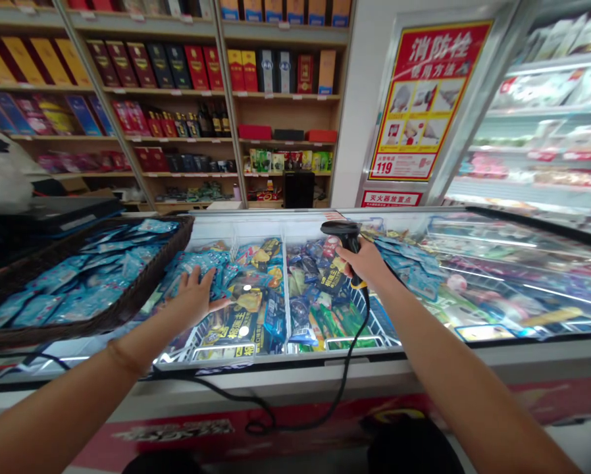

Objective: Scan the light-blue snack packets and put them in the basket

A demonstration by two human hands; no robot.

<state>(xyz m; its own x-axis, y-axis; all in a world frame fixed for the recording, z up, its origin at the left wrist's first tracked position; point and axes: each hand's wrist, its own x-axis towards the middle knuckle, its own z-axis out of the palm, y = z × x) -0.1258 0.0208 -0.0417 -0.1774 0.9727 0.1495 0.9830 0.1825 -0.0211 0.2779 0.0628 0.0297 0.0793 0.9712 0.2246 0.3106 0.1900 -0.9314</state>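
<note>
My left hand (195, 296) reaches over a pile of small blue packets (189, 266) on the left side of the chest freezer. Its fingers are spread, and I cannot tell how firmly they touch the packets. A black handheld barcode scanner (342, 229) is gripped by its handle in my right hand (367, 263), held above the freezer's middle. From the handle a black cable (345, 375) hangs over the front edge and loops to the left. More blue packets (409, 263) lie in a pile just right of my right hand.
A dark wicker basket (164, 266) full of similar blue packets stands at left. Below the glass, wire baskets (369, 313) hold bagged frozen goods. Shelves of boxes and bottles (177, 92) line the back wall. A red poster (428, 99) and a lit display cooler (562, 112) are at right.
</note>
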